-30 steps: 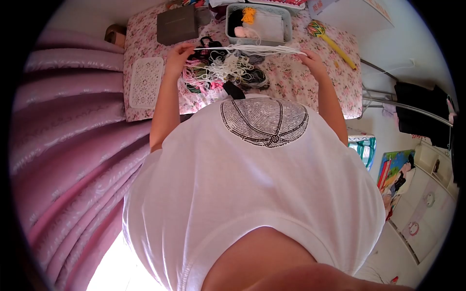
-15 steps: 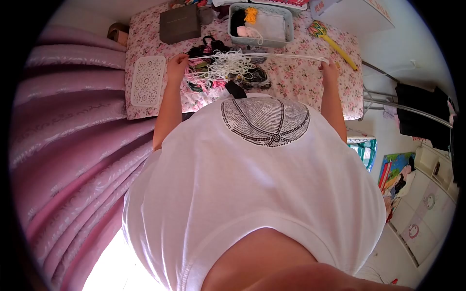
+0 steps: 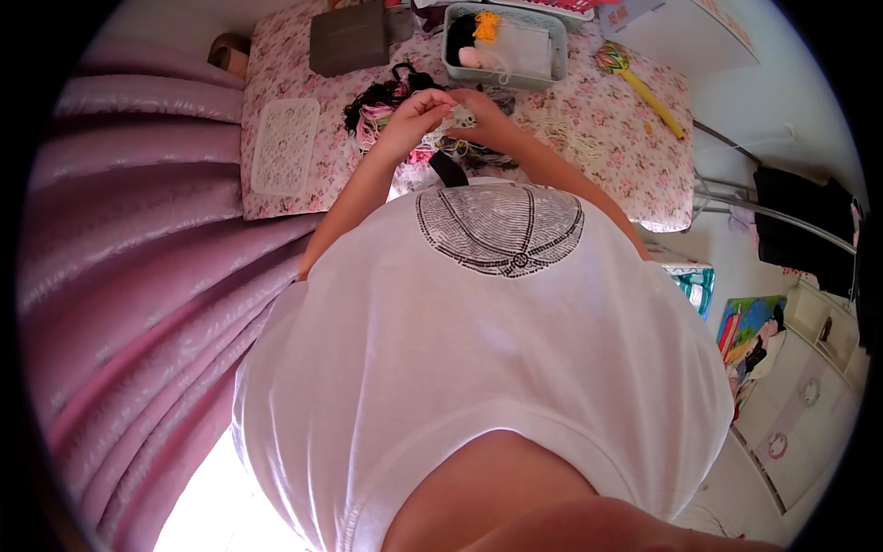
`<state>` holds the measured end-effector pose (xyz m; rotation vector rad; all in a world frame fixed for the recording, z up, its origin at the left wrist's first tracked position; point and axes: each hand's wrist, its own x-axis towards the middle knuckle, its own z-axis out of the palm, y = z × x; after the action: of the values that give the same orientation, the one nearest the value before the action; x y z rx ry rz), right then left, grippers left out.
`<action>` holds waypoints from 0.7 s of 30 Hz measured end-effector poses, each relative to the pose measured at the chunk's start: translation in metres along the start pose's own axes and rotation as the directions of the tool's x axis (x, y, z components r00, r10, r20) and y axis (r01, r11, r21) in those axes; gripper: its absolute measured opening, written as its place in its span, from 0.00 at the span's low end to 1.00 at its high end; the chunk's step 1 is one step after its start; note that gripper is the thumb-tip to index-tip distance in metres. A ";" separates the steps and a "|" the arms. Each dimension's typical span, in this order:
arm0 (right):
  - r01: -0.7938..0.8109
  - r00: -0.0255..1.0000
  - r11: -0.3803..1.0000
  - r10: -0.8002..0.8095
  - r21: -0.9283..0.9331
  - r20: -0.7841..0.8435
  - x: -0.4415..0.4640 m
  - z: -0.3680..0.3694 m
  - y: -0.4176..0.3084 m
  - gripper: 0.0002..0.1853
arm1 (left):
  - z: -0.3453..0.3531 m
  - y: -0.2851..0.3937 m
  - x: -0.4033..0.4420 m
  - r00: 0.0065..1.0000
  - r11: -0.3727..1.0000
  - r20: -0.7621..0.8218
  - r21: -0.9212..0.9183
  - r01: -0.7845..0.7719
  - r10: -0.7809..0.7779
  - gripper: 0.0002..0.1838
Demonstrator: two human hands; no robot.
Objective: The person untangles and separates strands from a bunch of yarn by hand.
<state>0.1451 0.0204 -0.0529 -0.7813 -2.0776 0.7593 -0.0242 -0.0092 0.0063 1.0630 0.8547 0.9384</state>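
Observation:
Close together over the table, my left hand and my right hand meet above a tangled heap of black and pink yarn. The fingers of my left hand are pinched on white yarn. White yarn also shows in the curled fingers of my right hand. Loose pale strands of yarn lie on the cloth to the right. My hands and forearms hide part of the heap.
A floral tablecloth covers the table. On it are a white lace-pattern tray, a dark grey box, a basket holding yarn balls, and a yellow-handled stick. Purple curtains hang at left.
My hands have come together from far apart, where they held white strands stretched between them. The white yarn is now bunched at my fingers, with loose strands lying to the right.

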 end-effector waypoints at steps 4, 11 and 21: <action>-0.391 0.884 0.920 0.387 -0.039 0.263 -0.002 -0.010 -0.006 0.14 | -0.013 0.006 0.002 0.978 0.988 -0.209 -0.152 -0.031 -0.001 0.07; -0.651 0.723 0.723 0.684 0.232 -0.101 -0.079 -0.088 0.064 0.09 | -0.086 -0.012 -0.008 0.841 0.988 -0.539 -0.152 -0.035 -0.053 0.06; -0.545 0.838 0.837 0.545 0.047 0.004 -0.040 -0.081 0.001 0.07 | -0.017 -0.045 0.016 0.985 0.848 -0.028 0.512 -0.134 0.173 0.15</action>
<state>0.2316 0.0121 -0.0291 -1.3786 -1.8248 1.0995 -0.0246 0.0022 -0.0432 1.5813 1.1289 0.9089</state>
